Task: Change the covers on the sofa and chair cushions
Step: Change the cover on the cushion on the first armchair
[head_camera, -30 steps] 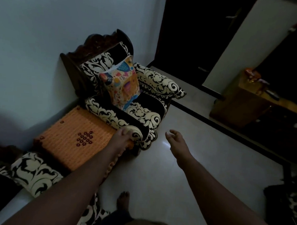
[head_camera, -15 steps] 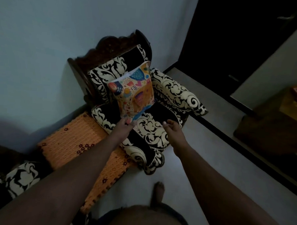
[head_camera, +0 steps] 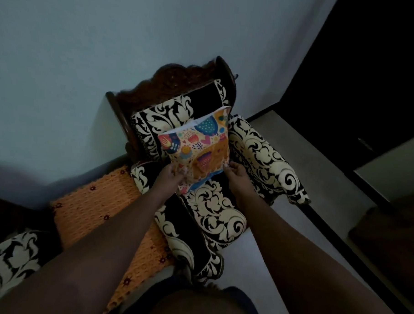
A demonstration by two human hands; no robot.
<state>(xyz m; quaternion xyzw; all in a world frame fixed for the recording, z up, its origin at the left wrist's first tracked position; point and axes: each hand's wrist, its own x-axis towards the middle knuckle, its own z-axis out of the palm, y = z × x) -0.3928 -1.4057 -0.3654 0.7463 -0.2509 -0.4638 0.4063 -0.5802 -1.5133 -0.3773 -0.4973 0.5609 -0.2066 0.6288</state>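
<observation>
I have the colourful cushion (head_camera: 197,149) propped against the back of the armchair (head_camera: 213,204); my left hand (head_camera: 170,176) pinches its lower left edge, my right hand (head_camera: 236,172) grips the lower right. I'd lift both sides evenly, then find the cover's opening.

dim room corner with a pale wall (head_camera: 91,57) and a light floor (head_camera: 318,199)

an armchair (head_camera: 213,209) in black-and-cream floral cloth, with a carved dark wooden back, stands against the wall. just beside it sits an orange woven stool (head_camera: 92,213). a dark doorway (head_camera: 371,69) opens at the upper right, and a black skirting strip runs along the floor edge.
</observation>
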